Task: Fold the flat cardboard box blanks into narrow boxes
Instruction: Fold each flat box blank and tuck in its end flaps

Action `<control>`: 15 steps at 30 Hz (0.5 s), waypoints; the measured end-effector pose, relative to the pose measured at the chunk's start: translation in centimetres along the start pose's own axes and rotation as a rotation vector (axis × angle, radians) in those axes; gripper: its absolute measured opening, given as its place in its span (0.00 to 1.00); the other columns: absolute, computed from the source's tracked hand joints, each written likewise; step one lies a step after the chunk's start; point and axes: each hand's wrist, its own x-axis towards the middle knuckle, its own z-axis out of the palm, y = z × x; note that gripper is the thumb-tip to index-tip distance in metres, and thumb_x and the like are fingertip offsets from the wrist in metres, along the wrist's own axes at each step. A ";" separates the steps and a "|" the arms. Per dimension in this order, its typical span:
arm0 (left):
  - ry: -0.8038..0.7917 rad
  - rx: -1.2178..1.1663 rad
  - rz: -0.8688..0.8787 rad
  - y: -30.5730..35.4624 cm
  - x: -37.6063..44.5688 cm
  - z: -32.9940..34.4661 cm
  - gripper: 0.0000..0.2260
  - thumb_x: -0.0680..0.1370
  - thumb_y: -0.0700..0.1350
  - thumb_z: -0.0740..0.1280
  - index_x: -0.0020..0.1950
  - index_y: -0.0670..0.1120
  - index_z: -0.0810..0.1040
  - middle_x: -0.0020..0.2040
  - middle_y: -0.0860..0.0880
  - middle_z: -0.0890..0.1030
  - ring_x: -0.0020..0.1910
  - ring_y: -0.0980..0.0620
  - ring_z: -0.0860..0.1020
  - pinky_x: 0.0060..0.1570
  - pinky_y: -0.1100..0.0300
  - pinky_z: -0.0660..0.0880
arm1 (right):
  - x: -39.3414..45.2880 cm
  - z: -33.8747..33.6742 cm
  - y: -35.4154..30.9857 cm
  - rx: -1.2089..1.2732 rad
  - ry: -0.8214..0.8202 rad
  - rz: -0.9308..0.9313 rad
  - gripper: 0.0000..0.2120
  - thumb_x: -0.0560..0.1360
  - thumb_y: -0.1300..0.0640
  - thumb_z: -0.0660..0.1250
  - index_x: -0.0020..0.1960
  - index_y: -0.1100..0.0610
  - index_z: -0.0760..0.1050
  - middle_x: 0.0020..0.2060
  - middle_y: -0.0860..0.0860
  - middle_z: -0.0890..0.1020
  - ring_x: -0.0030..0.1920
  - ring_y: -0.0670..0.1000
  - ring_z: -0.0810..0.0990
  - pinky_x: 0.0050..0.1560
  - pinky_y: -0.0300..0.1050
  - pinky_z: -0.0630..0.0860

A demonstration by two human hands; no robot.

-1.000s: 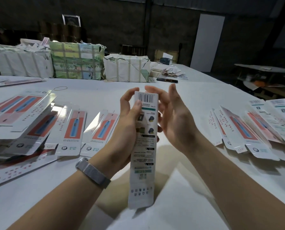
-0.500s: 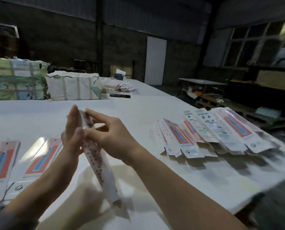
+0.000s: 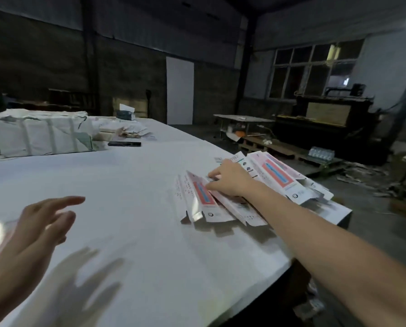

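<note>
Folded box [image 3: 232,206] now among the pile, under right hand [image 3: 230,179].

Head view. Both forearms bare up to the frame edge; no sleeve, cuff or glove visible on either. Left hand [image 3: 35,228]: no rings visible; motion-blurred, so fine detail not readable; wrist lies near the lower left frame edge. Right hand [image 3: 230,179]: no rings, no wristband, no watch on the visible wrist. Nails short where visible. No marks or dressings made out on either forearm.
</note>
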 end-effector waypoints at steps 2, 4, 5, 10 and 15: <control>-0.025 -0.037 -0.033 0.5 -0.2 -0.1 0.29 0.72 0.75 0.61 0.65 0.60 0.79 0.63 0.55 0.76 0.62 0.61 0.75 0.57 0.39 0.77 | 0.6 1.0 0.7 -0.087 0.056 -0.015 0.20 0.72 0.36 0.70 0.59 0.46 0.82 0.66 0.52 0.72 0.63 0.55 0.72 0.53 0.50 0.72; -0.031 -0.072 -0.054 1.4 -0.5 0.0 0.29 0.70 0.77 0.62 0.62 0.62 0.80 0.62 0.58 0.77 0.60 0.63 0.76 0.55 0.43 0.77 | 1.1 1.6 0.6 -0.130 0.085 -0.008 0.19 0.74 0.36 0.68 0.59 0.46 0.81 0.63 0.51 0.72 0.64 0.56 0.73 0.50 0.48 0.70; -0.034 -0.086 -0.064 1.9 -0.8 0.0 0.27 0.69 0.76 0.62 0.60 0.63 0.81 0.61 0.60 0.78 0.59 0.64 0.76 0.55 0.44 0.77 | 1.2 1.8 0.2 -0.105 0.124 -0.003 0.18 0.75 0.37 0.66 0.59 0.46 0.81 0.61 0.50 0.73 0.64 0.55 0.73 0.49 0.47 0.68; -0.039 -0.074 -0.096 4.6 -1.7 0.2 0.15 0.70 0.68 0.60 0.51 0.69 0.80 0.58 0.59 0.80 0.55 0.63 0.78 0.53 0.52 0.76 | -0.3 1.8 -6.9 0.254 0.254 -0.167 0.10 0.78 0.45 0.64 0.51 0.47 0.82 0.43 0.43 0.71 0.52 0.51 0.76 0.48 0.46 0.70; -0.029 -0.010 -0.115 5.8 -1.8 0.1 0.09 0.77 0.59 0.60 0.49 0.69 0.79 0.58 0.57 0.80 0.59 0.56 0.77 0.56 0.51 0.75 | -3.9 2.4 -17.8 0.686 0.128 -0.431 0.06 0.77 0.48 0.67 0.47 0.45 0.83 0.41 0.40 0.81 0.44 0.39 0.77 0.42 0.31 0.70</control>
